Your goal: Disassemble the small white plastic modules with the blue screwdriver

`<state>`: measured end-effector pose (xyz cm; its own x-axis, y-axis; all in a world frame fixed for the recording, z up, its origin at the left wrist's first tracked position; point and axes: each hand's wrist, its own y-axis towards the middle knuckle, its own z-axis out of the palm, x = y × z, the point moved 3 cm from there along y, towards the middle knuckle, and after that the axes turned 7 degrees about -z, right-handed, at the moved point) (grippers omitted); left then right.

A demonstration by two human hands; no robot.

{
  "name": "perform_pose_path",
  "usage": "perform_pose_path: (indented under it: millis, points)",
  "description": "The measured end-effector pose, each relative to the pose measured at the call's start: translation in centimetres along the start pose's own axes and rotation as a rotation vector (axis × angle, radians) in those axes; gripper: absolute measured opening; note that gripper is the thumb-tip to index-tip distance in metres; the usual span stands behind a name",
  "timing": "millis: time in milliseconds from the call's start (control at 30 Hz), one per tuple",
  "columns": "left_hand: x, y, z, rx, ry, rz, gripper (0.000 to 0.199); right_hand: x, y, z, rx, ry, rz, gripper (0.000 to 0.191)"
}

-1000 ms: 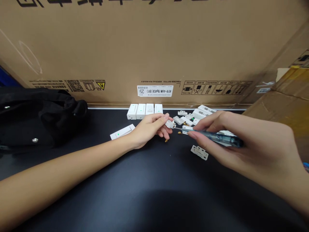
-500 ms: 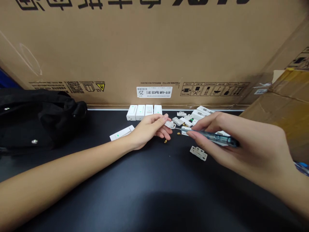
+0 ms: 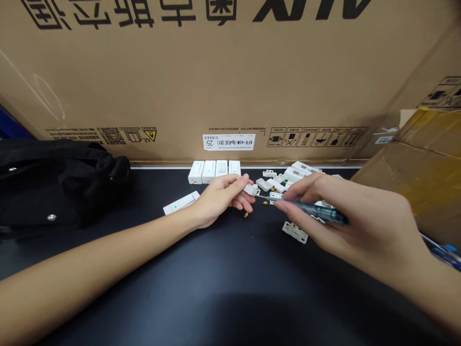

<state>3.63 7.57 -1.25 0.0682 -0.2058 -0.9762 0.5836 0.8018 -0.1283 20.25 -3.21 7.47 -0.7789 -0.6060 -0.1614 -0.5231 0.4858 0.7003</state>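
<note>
Between the thumb and fingers of my left hand is a small white plastic switch part. My right hand grips a screwdriver with a clear bluish handle, its thin shaft pointing left. The screwdriver's tip meets or nearly meets the edge of the white part; exact contact is too small to make out. A small brass piece lies just below my left fingertips. Under my right hand, a loose off-white plastic base rests on the black table.
Several white switches stand in a row at the back, and another switch lies left of my wrist. White plastic parts are scattered near the screwdriver. A black bag sits left; cardboard boxes rise behind and at right.
The view has tilted up slightly, so the scene sits a little lower. My right hand and the screwdriver have shifted slightly left, with the tip still at the white part.
</note>
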Motion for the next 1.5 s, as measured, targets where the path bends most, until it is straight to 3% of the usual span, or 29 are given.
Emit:
perform_pose_path:
  millis: [867, 1500]
  points:
    - [-0.1, 0.0, -0.1, 0.006, -0.01, 0.02, 0.038, 0.3, -0.1, -0.2, -0.042, -0.03, 0.078, 0.006]
    - [-0.2, -0.2, 0.1, 0.051, -0.011, -0.008, 0.038, 0.5, -0.4, 0.8, -0.046, -0.019, 0.042, 0.009]
